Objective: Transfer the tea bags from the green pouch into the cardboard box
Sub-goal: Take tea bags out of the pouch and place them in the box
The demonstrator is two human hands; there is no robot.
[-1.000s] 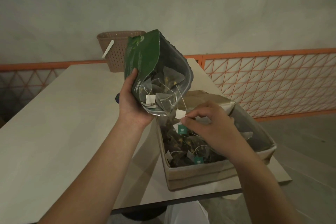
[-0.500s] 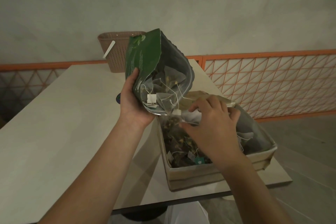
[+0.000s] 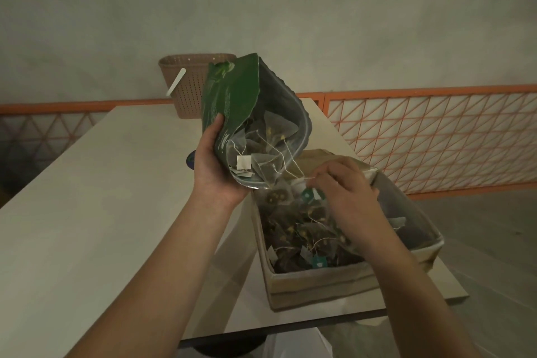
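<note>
The worktop [image 3: 87, 212] fills the view from six to nine o'clock, with a basket [image 3: 189, 81] at its far end, twelve o'clock. The box [image 3: 319, 285] sits at the worktop's four o'clock corner, already well filled with tea bags [image 3: 296, 238]. My left hand [image 3: 215, 171] grips the pouch [image 3: 232, 102] by its lower edge, tipped so that its long axis runs from twelve down toward five o'clock and its open mouth hangs just over the box's far end. More bags [image 3: 273, 134] are still inside the pouch.

My right hand [image 3: 345, 192] is the nearer one to the mouth, at three o'clock from it, fingers pinched on a string [image 3: 293, 167] that leads up into the pouch. The next bag lies at ten o'clock from that hand.

Half a second ago the right hand was spread low over the box; now it has risen and drawn the string taut. The pouch has barely moved.
</note>
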